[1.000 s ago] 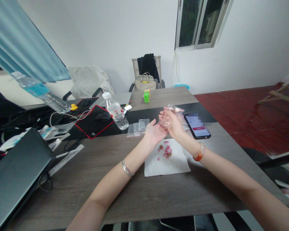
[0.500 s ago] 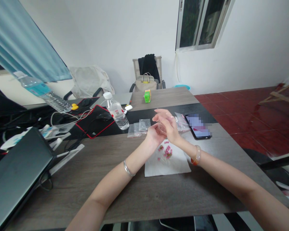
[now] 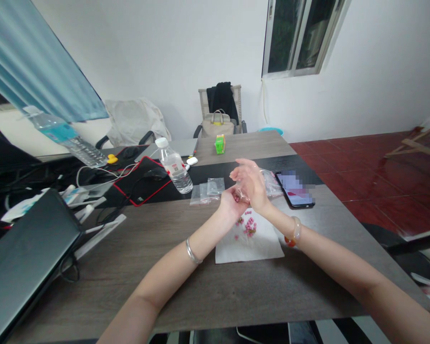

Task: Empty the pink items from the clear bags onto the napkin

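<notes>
My left hand (image 3: 232, 203) is palm up with fingers curled, holding small pink beads (image 3: 237, 197) in the palm. Just above it, my right hand (image 3: 252, 185) is tilted over the palm, and a thin clear plastic bag shows between the two hands. Which fingers grip the bag is hard to see. Below the hands, a white tissue (image 3: 261, 248) lies on the table with several pink beads (image 3: 250, 226) on it. Flat clear bags (image 3: 199, 194) rest left of my hands; more bags (image 3: 272, 184) lie to the right.
A phone (image 3: 295, 190) lies at the right. On the left stand a water bottle (image 3: 175, 167) and a laptop (image 3: 32, 248), with a black mouse pad (image 3: 139, 184) and cables. A small green box (image 3: 220, 144) sits farther back.
My right hand has lifted slightly and turned away from my left palm, so pink beads now show there. My left hand has barely moved.
</notes>
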### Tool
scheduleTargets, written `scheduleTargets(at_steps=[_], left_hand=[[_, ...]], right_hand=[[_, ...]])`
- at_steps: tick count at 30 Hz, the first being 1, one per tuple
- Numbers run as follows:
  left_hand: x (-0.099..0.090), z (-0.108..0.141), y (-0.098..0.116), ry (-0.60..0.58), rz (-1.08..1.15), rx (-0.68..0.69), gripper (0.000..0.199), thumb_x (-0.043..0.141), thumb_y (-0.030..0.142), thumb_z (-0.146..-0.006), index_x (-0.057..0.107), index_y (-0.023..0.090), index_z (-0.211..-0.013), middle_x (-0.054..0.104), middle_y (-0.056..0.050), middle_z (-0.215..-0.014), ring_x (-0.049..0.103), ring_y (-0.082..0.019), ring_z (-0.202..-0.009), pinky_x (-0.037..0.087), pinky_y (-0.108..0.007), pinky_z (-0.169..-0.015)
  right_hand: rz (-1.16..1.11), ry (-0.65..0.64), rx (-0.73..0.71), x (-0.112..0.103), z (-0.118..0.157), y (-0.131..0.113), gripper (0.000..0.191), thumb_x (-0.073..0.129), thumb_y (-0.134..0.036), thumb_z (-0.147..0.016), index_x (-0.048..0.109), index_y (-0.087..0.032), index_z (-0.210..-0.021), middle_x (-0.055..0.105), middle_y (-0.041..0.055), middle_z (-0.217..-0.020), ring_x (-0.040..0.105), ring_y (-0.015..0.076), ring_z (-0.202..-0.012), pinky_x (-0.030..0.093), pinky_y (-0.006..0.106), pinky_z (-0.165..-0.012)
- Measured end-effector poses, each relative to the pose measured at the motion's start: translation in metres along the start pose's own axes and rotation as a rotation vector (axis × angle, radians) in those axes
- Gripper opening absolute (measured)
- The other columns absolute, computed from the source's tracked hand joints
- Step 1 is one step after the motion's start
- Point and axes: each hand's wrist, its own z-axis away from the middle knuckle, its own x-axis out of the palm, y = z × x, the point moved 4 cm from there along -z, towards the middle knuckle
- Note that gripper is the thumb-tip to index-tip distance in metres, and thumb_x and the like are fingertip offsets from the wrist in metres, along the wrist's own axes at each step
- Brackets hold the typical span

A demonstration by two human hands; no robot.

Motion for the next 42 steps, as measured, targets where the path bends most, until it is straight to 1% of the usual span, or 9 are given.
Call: scheduleTargets(at_steps=[6, 10, 14, 18, 22, 26, 35, 38, 42], left_hand=[[-0.007, 0.003, -0.002, 0.127, -0.012, -0.059, 0.035, 0.033, 0.005, -0.087, 0.044, 0.017, -0.056, 0.048, 0.001, -0.048, 0.049, -0.009, -0.04, 0.042, -0.019, -0.046], [-0.008, 0.006, -0.003, 0.126, -0.1, -0.1, 0.038, 0.03, 0.004, -0.089, 0.041, 0.017, -0.055, 0.045, 0.002, -0.047, 0.045, -0.008, -0.037, 0.039, -0.017, -0.042], [-0.006, 0.004, -0.003, 0.043, -0.284, -0.133, 0.043, 0.038, 0.011, -0.091, 0.03, 0.02, -0.05, 0.028, 0.008, -0.04, 0.026, -0.005, -0.029, 0.02, -0.017, -0.034], [-0.006, -0.002, -0.005, -0.067, -0.495, 0.01, 0.046, 0.052, 0.018, -0.089, 0.032, 0.019, -0.047, 0.024, 0.01, -0.038, 0.016, -0.004, -0.032, 0.011, -0.02, -0.037], [-0.006, -0.003, -0.01, -0.188, -0.731, 0.215, 0.047, 0.064, 0.005, -0.075, 0.037, 0.015, -0.038, 0.028, 0.009, -0.037, 0.019, -0.004, -0.038, 0.015, -0.022, -0.045], [-0.007, 0.008, -0.019, -0.363, -0.948, 0.314, 0.038, 0.069, -0.003, -0.064, 0.05, 0.016, -0.036, 0.042, 0.005, -0.041, 0.033, -0.008, -0.045, 0.021, -0.021, -0.05], [0.009, 0.047, -0.033, -0.683, -1.283, 0.433, 0.037, 0.071, 0.004, -0.069, 0.056, 0.021, -0.041, 0.045, 0.001, -0.046, 0.035, -0.013, -0.046, 0.027, -0.025, -0.055], [0.008, 0.064, -0.027, -0.702, -1.315, 0.457, 0.037, 0.073, 0.006, -0.069, 0.055, 0.021, -0.041, 0.043, 0.003, -0.047, 0.035, -0.011, -0.045, 0.029, -0.024, -0.056], [-0.017, 0.072, -0.009, -0.621, -1.299, 0.464, 0.036, 0.072, 0.01, -0.072, 0.055, 0.02, -0.042, 0.046, 0.003, -0.046, 0.041, -0.011, -0.047, 0.031, -0.021, -0.055]], right_hand=[[-0.264, 0.22, 0.226, -0.009, -0.011, 0.003, 0.024, 0.054, -0.04, -0.08, 0.063, -0.019, -0.084, 0.066, 0.0012, -0.065, 0.062, 0.0146, -0.063, 0.051, 0.026, -0.068], [-0.327, 0.293, 0.329, -0.012, -0.013, -0.003, 0.024, 0.047, -0.038, -0.085, 0.061, -0.019, -0.082, 0.065, 0.0022, -0.064, 0.064, 0.0159, -0.065, 0.054, 0.027, -0.068], [-0.396, 0.278, 0.426, -0.015, -0.016, -0.002, 0.029, 0.043, -0.04, -0.087, 0.061, -0.019, -0.082, 0.067, 0.0037, -0.066, 0.065, 0.0163, -0.065, 0.054, 0.027, -0.064], [-0.467, 0.258, 0.489, -0.016, -0.018, -0.001, 0.029, 0.048, -0.042, -0.084, 0.063, -0.018, -0.084, 0.067, 0.0054, -0.069, 0.065, 0.0169, -0.066, 0.055, 0.027, -0.064], [-0.517, 0.309, 0.532, -0.019, -0.019, -0.003, 0.026, 0.049, -0.04, -0.083, 0.064, -0.018, -0.084, 0.068, 0.0062, -0.071, 0.065, 0.0174, -0.069, 0.056, 0.029, -0.067], [-0.516, 0.307, 0.476, -0.022, -0.023, -0.009, 0.027, 0.048, -0.04, -0.083, 0.064, -0.017, -0.084, 0.068, 0.0064, -0.072, 0.065, 0.0163, -0.07, 0.056, 0.027, -0.069], [-0.505, 0.341, 0.451, -0.027, -0.028, -0.018, 0.028, 0.047, -0.039, -0.083, 0.064, -0.017, -0.088, 0.068, 0.0063, -0.072, 0.064, 0.0176, -0.07, 0.057, 0.031, -0.069], [-0.514, 0.374, 0.462, -0.027, -0.029, -0.021, 0.029, 0.046, -0.039, -0.084, 0.065, -0.017, -0.089, 0.068, 0.0058, -0.071, 0.064, 0.0172, -0.07, 0.057, 0.031, -0.068], [-0.524, 0.386, 0.452, -0.026, -0.031, -0.027, 0.03, 0.044, -0.038, -0.085, 0.064, -0.016, -0.089, 0.067, 0.0055, -0.07, 0.064, 0.0163, -0.068, 0.057, 0.03, -0.068]])
